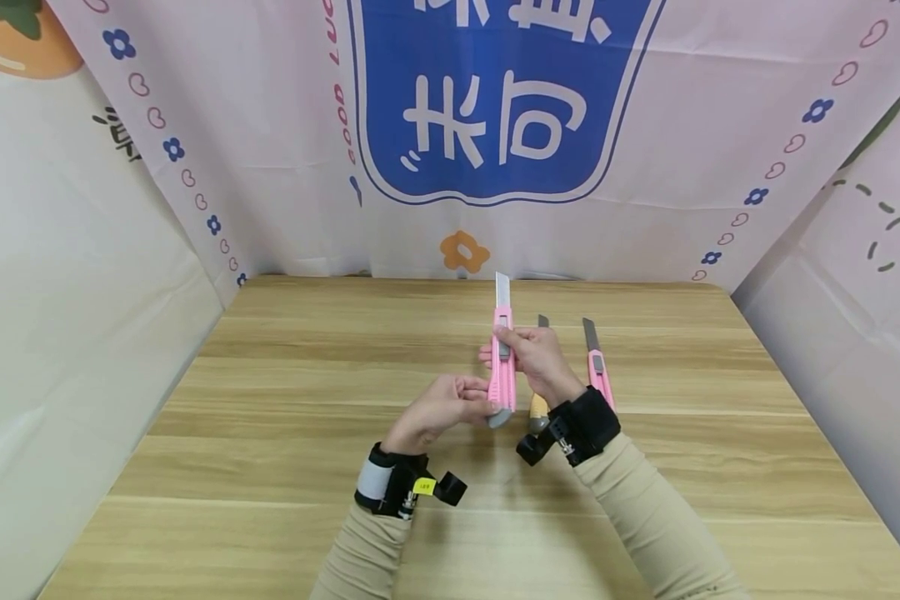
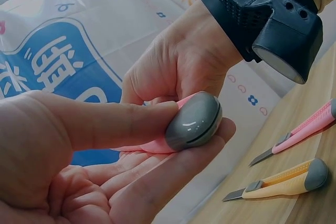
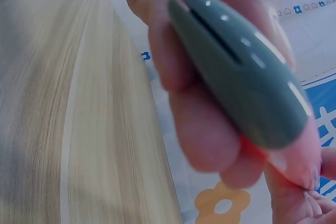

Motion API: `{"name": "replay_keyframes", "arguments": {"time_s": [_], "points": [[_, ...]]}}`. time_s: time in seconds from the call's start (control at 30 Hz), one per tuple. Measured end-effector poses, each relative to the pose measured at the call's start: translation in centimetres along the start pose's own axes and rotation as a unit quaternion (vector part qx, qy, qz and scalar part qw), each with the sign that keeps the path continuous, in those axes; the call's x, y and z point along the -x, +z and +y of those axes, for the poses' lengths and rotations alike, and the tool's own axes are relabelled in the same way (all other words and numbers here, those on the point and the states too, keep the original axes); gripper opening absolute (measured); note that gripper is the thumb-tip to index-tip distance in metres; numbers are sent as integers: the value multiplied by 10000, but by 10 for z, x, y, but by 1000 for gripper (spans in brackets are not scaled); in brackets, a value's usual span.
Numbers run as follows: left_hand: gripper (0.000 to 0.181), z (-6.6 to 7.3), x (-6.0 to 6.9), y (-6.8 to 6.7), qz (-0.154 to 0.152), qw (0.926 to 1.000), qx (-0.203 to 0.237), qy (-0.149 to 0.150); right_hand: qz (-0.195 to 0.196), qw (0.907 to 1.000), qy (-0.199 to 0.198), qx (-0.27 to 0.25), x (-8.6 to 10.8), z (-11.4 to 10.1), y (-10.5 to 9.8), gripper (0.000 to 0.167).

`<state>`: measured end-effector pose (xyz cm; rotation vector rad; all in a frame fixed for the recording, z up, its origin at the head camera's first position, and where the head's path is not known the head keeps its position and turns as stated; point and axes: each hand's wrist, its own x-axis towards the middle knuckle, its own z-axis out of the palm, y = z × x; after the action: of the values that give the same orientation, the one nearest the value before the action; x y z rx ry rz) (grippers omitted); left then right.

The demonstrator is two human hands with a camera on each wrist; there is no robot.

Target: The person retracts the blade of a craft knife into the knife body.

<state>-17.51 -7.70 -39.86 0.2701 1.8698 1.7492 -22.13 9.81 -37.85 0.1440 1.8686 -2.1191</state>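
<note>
A pink box cutter [image 1: 504,383] is held upright above the table, its blade [image 1: 502,290] out and pointing away from me. My right hand [image 1: 542,358] grips it at mid-handle, with the thumb at the grey slider. Lower down, my left hand [image 1: 442,407] pinches the handle near its grey end cap [image 2: 195,121] between thumb and fingers. A yellow box cutter [image 2: 283,180] lies on the table, partly hidden behind my right hand and wrist in the head view. To its right lies a second pink box cutter [image 1: 598,375]. Both lying cutters show bare blades.
The wooden table [image 1: 270,433] has a printed white cloth [image 1: 285,167] hanging along its back edge, and pale cloths at both sides. Each wrist wears a black strap with a camera; the right one [image 1: 587,425] sits close to the lying cutters.
</note>
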Motion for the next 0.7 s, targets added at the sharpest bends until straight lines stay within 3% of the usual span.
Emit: {"name": "replay_keyframes", "arguments": {"time_s": [0.7], "points": [[39,1,1,0,13,10000,30,4,-122,9999,-32,113,1,0,-1,40]]}}
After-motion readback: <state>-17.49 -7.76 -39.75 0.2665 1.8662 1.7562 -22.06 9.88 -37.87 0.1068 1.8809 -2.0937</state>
